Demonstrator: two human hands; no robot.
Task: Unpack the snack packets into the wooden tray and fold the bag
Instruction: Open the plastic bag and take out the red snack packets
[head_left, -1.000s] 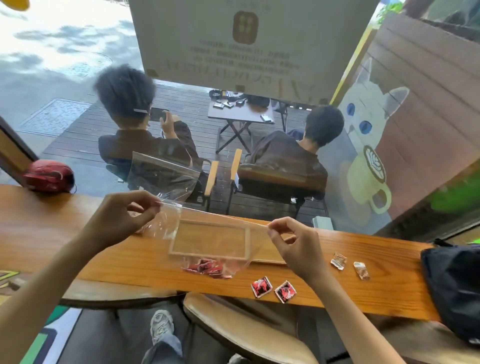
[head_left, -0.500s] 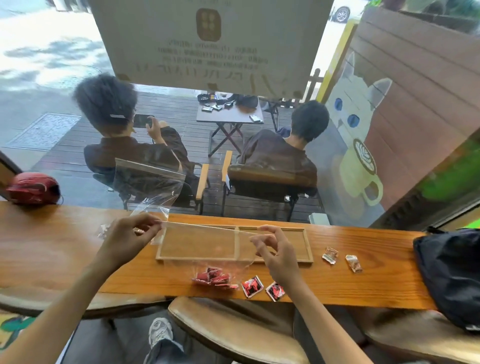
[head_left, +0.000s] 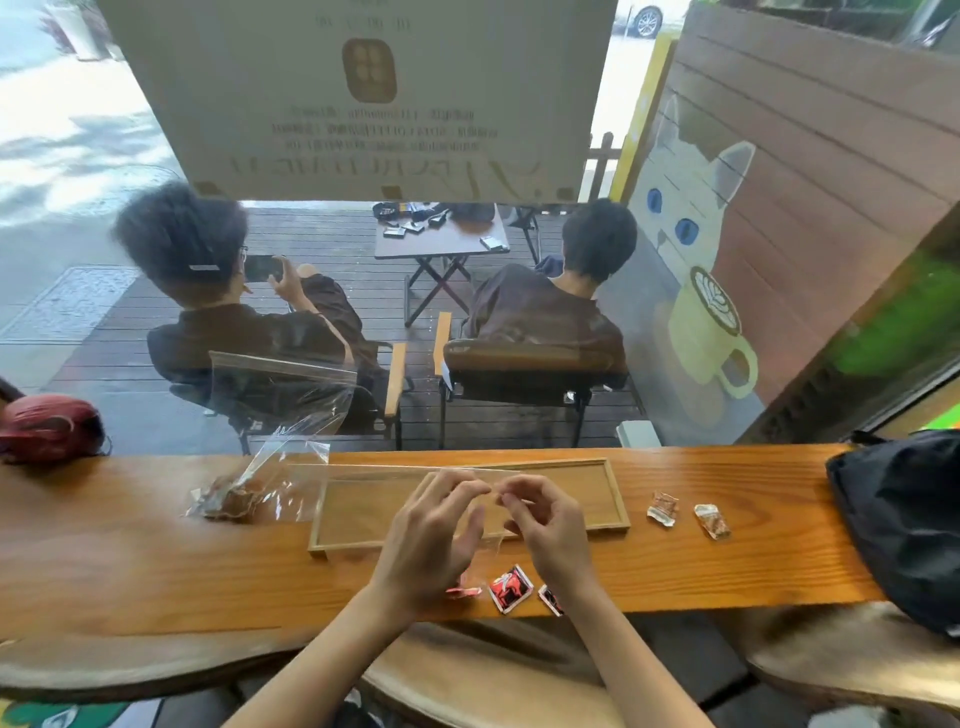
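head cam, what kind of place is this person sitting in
Most likely a cafe, at a wooden window counter facing an outdoor deck. Outside, a painted cat with a latte cup covers the fence, two people sit in chairs by a small folding table, and a paper notice hangs on the glass.

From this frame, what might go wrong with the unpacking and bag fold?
1. The red packets lie close to the counter's near edge, under the wrists; a sweep of the left hand or right hand might knock them off.
2. The wooden tray looks empty, and the clear bag seems to drape across it, which might get in the way of loading.
3. Two brown packets lying right of the tray might be missed.
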